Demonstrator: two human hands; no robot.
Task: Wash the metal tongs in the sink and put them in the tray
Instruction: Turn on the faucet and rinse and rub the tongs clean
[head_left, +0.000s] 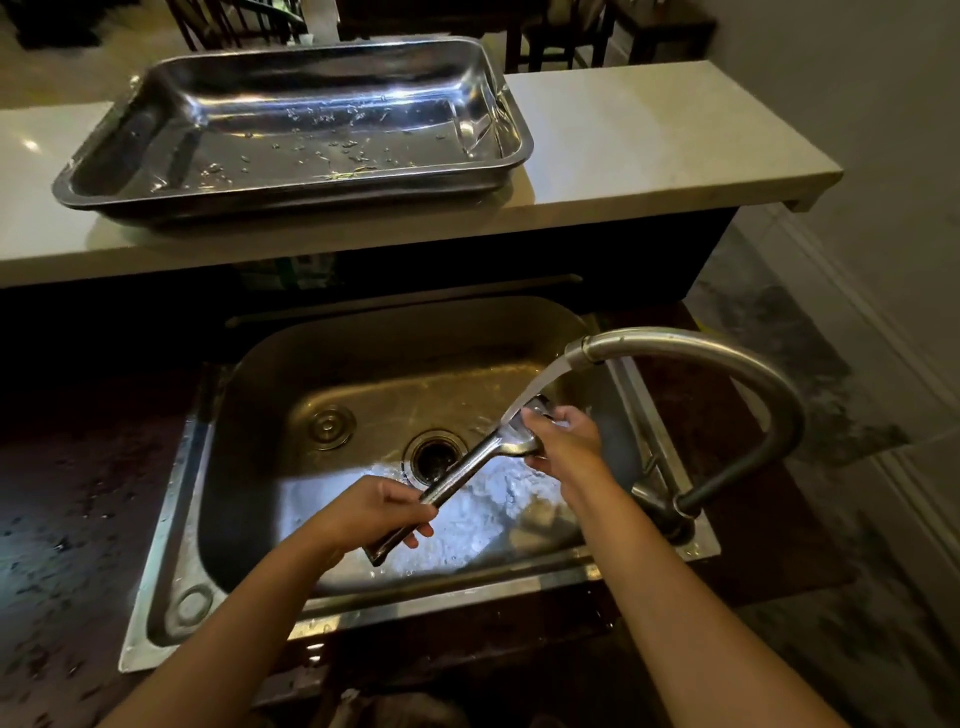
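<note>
The metal tongs (460, 475) lie slanted over the steel sink (249, 415), handle end low left, tip end high right. My left hand (376, 512) grips the handle end. My right hand (563, 434) is wrapped around the tip end, right under the running water from the curved faucet (727, 358). A large steel tray (296, 130) sits on the raised white counter behind the sink, holding only water drops and small scraps.
The drain (434, 457) opens in the middle of the sink, a round plug (328, 427) to its left. Wet dark countertop (78, 493) flanks the sink. The white ledge (649, 135) overhangs at the back; chairs stand beyond it.
</note>
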